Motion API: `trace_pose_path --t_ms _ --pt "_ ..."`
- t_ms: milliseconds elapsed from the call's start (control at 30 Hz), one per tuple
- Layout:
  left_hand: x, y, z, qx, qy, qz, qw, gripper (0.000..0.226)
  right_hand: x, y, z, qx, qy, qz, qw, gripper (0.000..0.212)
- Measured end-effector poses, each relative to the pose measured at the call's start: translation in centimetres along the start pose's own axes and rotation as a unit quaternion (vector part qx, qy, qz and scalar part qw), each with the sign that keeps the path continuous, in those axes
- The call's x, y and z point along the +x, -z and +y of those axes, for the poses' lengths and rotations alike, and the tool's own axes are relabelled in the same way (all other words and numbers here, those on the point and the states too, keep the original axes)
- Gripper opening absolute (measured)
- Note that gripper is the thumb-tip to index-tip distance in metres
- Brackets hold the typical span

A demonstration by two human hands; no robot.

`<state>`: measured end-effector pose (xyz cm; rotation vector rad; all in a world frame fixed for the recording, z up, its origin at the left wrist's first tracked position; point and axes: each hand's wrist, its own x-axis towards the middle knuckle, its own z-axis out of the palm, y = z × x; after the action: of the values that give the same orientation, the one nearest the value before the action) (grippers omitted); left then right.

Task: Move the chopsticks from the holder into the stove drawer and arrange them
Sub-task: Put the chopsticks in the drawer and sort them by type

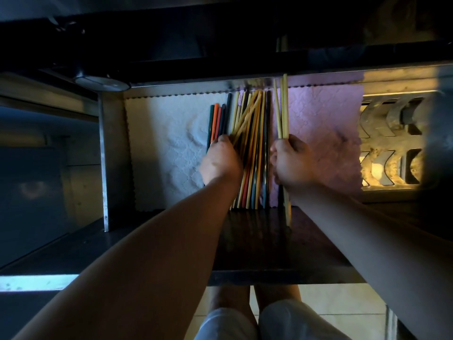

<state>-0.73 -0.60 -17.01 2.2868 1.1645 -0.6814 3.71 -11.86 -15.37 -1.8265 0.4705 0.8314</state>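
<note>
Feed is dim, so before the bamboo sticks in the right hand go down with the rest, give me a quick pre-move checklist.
1. Right hand grips the bamboo chopsticks: ok.
2. Held sticks parallel, tips level: ok.
3. Pile in the drawer lying straight: not ok, a few bamboo sticks cross it diagonally.
4. Left hand steadying the pile: ok.
5. Free room on the pink cloth right of the pile: ok.
6. Holder empty: cannot tell, not in view.

hands (220,160): 2 | cloths (166,143): 2 | held pale chopsticks (282,106): 3
</note>
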Motion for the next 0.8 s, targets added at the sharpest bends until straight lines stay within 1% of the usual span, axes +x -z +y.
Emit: trace_pose_path --t_ms 100,200,333,433,500,567,600,633,700,767,800 --pt "0.2 0.4 0.3 -0.034 0.036 -0.019 0.999 0.025 0.3 0.1 0.2 -0.011 0.002 0.008 1.0 0.018" --pt "0.3 1.0 0.4 -0.071 0.051 -0.046 0.995 0.024 0.4 0.1 0.4 -0.019 0.005 0.013 1.0 0.017" --pt "0.4 1.2 -0.2 -0.116 0.054 -0.062 0.99 0.026 0.5 0.4 0.3 -0.011 -0.01 0.002 1.0 0.017" --pt "0.7 1.7 -1.0 -0.109 0.035 -0.053 0.992 0.031 1.0 0.3 0.4 -0.066 -0.018 0.007 0.998 0.017" --pt "0.8 2.3 -1.6 -0.098 0.023 -0.054 0.994 0.035 1.6 -0.2 0.4 -0.103 -0.049 0.008 0.993 0.01" --pt "0.9 2.8 -2.4 -0.096 0.016 -0.061 0.993 0.034 1.8 -1.0 0.3 -0.109 -0.097 -0.002 0.989 0.018" --pt "1.0 2.9 -2.7 -0.104 0.013 -0.063 0.992 0.033 2.0 -1.5 0.4 -0.105 -0.1 0.003 0.989 0.015" --pt "0.9 3.0 -3.1 -0.119 0.01 -0.064 0.991 0.031 2.0 -2.0 0.5 -0.109 -0.093 0.016 0.99 0.012" --pt "0.9 2.9 -3.6 -0.16 0.014 -0.059 0.985 0.028 1.9 -2.8 0.7 -0.141 -0.061 0.042 0.987 0.021" --pt "0.9 2.6 -4.0 -0.209 0.038 -0.05 0.976 0.026 1.6 -3.4 0.7 -0.18 -0.032 0.065 0.981 0.014" --pt "0.9 2.5 -3.9 -0.238 0.056 -0.047 0.968 0.027 1.7 -3.6 0.8 -0.193 -0.02 0.081 0.978 0.018"
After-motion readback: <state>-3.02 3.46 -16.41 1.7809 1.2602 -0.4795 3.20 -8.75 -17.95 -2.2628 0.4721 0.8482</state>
